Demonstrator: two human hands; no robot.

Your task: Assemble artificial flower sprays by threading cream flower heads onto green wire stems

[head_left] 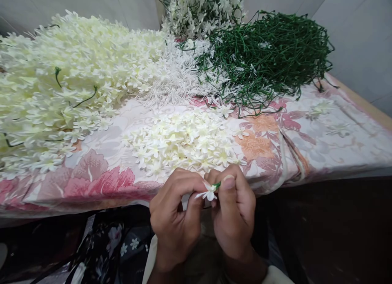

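Observation:
My left hand (pixel 174 214) and my right hand (pixel 233 210) are close together at the front edge of a floral-covered table. Fingers of both hands pinch a small white artificial flower (pixel 208 193). A short green stem (pixel 217 186) sticks out of it, held by my right fingers. Just beyond my hands lies a pile of loose cream flower heads (pixel 180 145) on the floral cloth (pixel 263 153). My fingers hide part of the flower's base.
A large heap of cream flowers on green stems (pixel 70 83) fills the left of the table. A tangle of green stems (pixel 263 51) lies at the back right, beside white plastic sprigs (pixel 174 75). Tiled walls (pixel 361 39) stand behind. Dark fabric (pixel 104 251) hangs below the table edge.

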